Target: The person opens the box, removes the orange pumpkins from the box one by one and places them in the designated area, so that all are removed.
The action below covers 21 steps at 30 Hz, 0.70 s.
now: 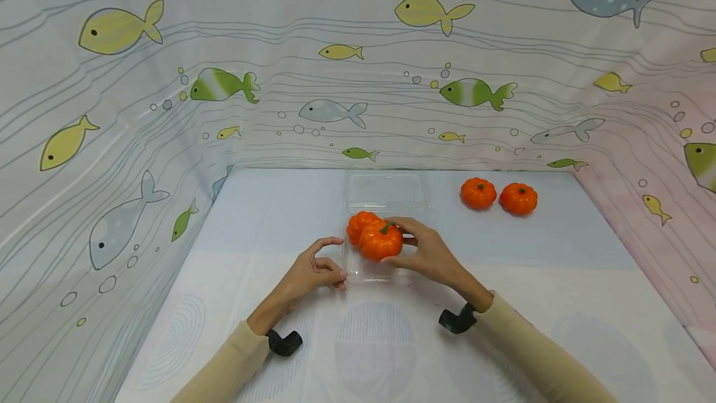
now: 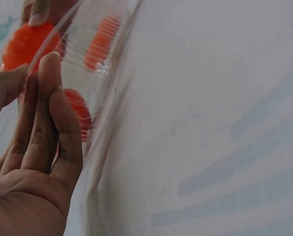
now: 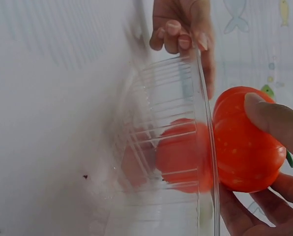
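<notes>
My right hand [image 1: 427, 254] grips a small orange toy pumpkin [image 1: 382, 242] with a green stem, thumb on one side and fingers on the other. It is over a clear plastic clamshell box [image 1: 371, 272] whose lid [image 1: 386, 190] lies folded back. A second orange pumpkin [image 1: 359, 226] sits inside the box, partly hidden behind the held one. At the box's left side, my left hand [image 1: 313, 271] pinches the rim [image 2: 45, 49] between thumb and fingers. Through the ribbed wall, the pumpkin in the box [image 3: 181, 155] shows in the right wrist view.
Two more orange pumpkins, a left one [image 1: 478, 193] and a right one [image 1: 518, 198], stand side by side at the back right of the white table [image 1: 268, 216]. A fish-patterned curtain [image 1: 302, 73] encloses the table at the back and both sides.
</notes>
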### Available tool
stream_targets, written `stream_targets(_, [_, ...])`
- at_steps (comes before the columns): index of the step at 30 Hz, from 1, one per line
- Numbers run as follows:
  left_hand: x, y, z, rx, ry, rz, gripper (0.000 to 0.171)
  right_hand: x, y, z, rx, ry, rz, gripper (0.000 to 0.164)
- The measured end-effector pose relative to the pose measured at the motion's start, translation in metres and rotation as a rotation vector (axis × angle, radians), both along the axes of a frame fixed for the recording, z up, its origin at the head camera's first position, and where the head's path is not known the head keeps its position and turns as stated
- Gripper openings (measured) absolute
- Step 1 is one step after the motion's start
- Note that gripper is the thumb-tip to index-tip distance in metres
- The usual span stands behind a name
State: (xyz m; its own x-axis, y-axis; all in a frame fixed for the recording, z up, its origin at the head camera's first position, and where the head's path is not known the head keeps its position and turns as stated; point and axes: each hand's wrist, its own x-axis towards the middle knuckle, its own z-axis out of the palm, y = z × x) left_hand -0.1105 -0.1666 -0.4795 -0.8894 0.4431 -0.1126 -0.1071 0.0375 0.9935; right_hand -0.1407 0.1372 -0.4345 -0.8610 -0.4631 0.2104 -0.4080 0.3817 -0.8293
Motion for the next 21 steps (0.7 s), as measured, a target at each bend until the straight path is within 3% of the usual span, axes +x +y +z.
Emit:
stream_targets(14, [0.000,-0.001,-0.001,0.004,0.010,-0.006,0.075,-0.005,0.020,0.000,-0.005,0.043,-0.012,0.076])
stream_targets(21, [0.000,0.000,0.001,0.004,-0.003,-0.003,0.075,-0.006,0.032,0.000,0.036,0.037,-0.060,0.077])
